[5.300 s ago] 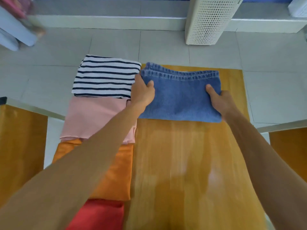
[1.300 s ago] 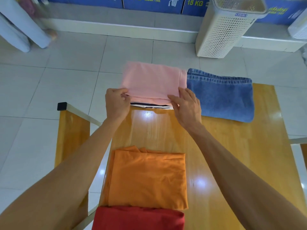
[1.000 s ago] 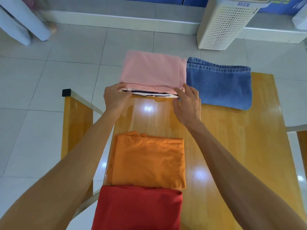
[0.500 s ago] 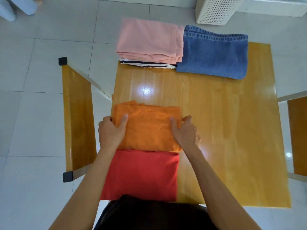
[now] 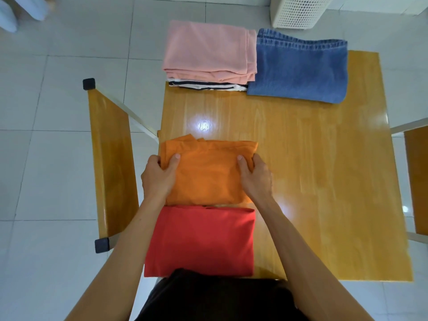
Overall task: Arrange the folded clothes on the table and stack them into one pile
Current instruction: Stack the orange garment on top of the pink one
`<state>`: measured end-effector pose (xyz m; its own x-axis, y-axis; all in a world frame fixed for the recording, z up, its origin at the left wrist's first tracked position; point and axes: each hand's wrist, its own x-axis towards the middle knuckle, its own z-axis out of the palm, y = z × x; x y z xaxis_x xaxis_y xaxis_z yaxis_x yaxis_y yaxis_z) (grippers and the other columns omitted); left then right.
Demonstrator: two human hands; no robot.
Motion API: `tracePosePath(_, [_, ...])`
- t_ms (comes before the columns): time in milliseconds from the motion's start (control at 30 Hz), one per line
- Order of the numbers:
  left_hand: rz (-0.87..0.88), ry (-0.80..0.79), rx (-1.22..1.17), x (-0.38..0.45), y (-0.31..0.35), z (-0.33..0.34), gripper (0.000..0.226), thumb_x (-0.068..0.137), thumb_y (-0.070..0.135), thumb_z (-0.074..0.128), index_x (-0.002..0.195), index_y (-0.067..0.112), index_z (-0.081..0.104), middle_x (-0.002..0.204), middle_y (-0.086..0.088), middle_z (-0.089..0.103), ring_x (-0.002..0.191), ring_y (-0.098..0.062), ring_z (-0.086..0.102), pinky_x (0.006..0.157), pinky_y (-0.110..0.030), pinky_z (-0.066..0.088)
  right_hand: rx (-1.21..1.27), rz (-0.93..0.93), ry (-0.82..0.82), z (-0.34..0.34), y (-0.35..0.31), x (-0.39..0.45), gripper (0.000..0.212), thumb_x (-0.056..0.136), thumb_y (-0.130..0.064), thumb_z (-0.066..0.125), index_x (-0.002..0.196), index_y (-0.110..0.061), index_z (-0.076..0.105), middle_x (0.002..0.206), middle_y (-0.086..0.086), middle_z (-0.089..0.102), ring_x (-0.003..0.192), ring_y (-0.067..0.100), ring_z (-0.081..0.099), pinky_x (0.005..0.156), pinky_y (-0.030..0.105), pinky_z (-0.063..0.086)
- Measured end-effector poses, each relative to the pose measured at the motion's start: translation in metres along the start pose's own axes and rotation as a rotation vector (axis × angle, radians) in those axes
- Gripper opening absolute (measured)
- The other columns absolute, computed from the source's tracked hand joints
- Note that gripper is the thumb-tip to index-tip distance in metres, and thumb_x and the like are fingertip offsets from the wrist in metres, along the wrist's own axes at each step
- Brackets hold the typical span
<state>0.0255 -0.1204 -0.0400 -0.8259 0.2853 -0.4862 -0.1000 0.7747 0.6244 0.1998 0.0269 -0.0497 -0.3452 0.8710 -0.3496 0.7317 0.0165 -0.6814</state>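
Note:
A folded orange garment (image 5: 207,172) lies on the left side of the wooden table (image 5: 301,170). My left hand (image 5: 158,177) grips its left edge and my right hand (image 5: 254,176) grips its right edge, thumbs on top. Just in front of it, at the near edge, lies a folded red garment (image 5: 201,239). At the far left corner a folded pink garment (image 5: 208,50) rests on a striped one (image 5: 208,86), of which only the front edge shows. Folded blue jeans (image 5: 298,68) lie beside them on the right.
A wooden chair (image 5: 111,163) stands close to the table's left edge and another chair (image 5: 416,179) at the right edge. A white perforated laundry basket (image 5: 298,10) stands on the tiled floor beyond the table.
My hands left the pink and striped pile at the far corner, came back to the orange garment, and have now closed on its two side edges.

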Motion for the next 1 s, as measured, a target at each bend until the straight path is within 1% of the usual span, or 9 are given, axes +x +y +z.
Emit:
tracePosePath(133, [-0.017,0.002,-0.003,0.008,0.009,0.005,0.055,0.098,0.058,0.041,0.125,0.01,0.045,0.107,-0.002,0.053,0.096,-0.022,0.055,0.078,-0.037,0.045,0.062,-0.02,-0.007,0.002,-0.001,0.016,0.038,0.102,-0.042,0.052,0.075,-0.016,0.043,0.063,-0.009,0.042,0.056,0.011,0.042,0.059,0.04,0.041])
tracePosePath(233, [0.04,0.007,0.011,0.026,0.022,0.004,0.05,0.1,0.057,0.035,0.118,0.011,0.045,0.104,-0.003,0.055,0.097,-0.026,0.058,0.076,-0.038,0.044,0.1,-0.041,0.007,-0.005,-0.015,0.04,0.042,0.101,-0.042,0.053,0.069,-0.02,0.039,0.061,-0.009,0.04,0.054,0.008,0.038,0.056,0.028,0.036])
tracePosePath(333, [0.167,0.085,0.024,0.049,0.058,-0.002,0.051,0.103,0.053,0.031,0.12,0.009,0.048,0.101,-0.001,0.053,0.091,-0.021,0.054,0.076,-0.035,0.039,0.16,-0.086,0.034,-0.018,-0.047,0.075,0.043,0.102,-0.041,0.053,0.068,-0.018,0.04,0.061,-0.008,0.041,0.055,0.008,0.038,0.051,0.018,0.034])
tracePosePath(400, [0.264,0.161,0.004,0.067,0.093,-0.011,0.05,0.104,0.05,0.03,0.119,0.006,0.05,0.099,-0.001,0.053,0.089,-0.019,0.052,0.076,-0.033,0.037,0.22,-0.135,0.06,-0.03,-0.077,0.103,0.042,0.102,-0.042,0.052,0.07,-0.015,0.044,0.063,-0.006,0.044,0.056,0.008,0.04,0.052,0.022,0.035])
tracePosePath(533, [0.376,0.262,-0.064,0.119,0.167,-0.03,0.045,0.106,0.044,0.028,0.116,0.006,0.051,0.099,0.001,0.052,0.089,-0.017,0.049,0.077,-0.03,0.033,0.245,-0.204,0.119,-0.05,-0.143,0.168,0.044,0.103,-0.045,0.047,0.073,-0.012,0.048,0.063,-0.006,0.046,0.056,0.008,0.041,0.049,0.02,0.032])
tracePosePath(600, [0.411,0.288,-0.08,0.149,0.199,-0.035,0.044,0.107,0.043,0.028,0.119,0.007,0.05,0.099,0.0,0.053,0.089,-0.018,0.05,0.076,-0.03,0.034,0.234,-0.224,0.145,-0.053,-0.173,0.202,0.046,0.103,-0.045,0.046,0.068,-0.014,0.044,0.063,-0.005,0.047,0.058,0.009,0.044,0.052,0.026,0.032])
tracePosePath(700, [0.437,0.29,-0.065,0.196,0.23,-0.033,0.042,0.107,0.042,0.029,0.119,0.008,0.05,0.1,-0.001,0.054,0.09,-0.018,0.05,0.076,-0.029,0.034,0.202,-0.233,0.176,-0.049,-0.2,0.245,0.049,0.104,-0.039,0.046,0.062,-0.018,0.035,0.06,-0.004,0.043,0.056,0.01,0.041,0.049,0.029,0.03])
tracePosePath(867, [0.378,0.234,0.034,0.248,0.234,-0.009,0.041,0.106,0.04,0.033,0.119,0.006,0.053,0.101,-0.002,0.052,0.093,-0.019,0.047,0.077,-0.029,0.033,0.033,-0.152,0.17,-0.024,-0.186,0.284,0.044,0.104,-0.038,0.045,0.065,-0.018,0.039,0.076,0.004,0.057,0.075,0.024,0.057,0.06,0.031,0.037])
tracePosePath(1000, [0.266,0.186,0.026,0.262,0.215,0.006,0.043,0.104,0.046,0.035,0.118,0.01,0.055,0.102,-0.001,0.052,0.094,-0.02,0.05,0.079,-0.033,0.038,-0.097,-0.148,0.147,-0.015,-0.173,0.29,0.041,0.103,-0.039,0.046,0.067,-0.024,0.037,0.081,0.001,0.055,0.081,0.024,0.057,0.065,0.034,0.039])
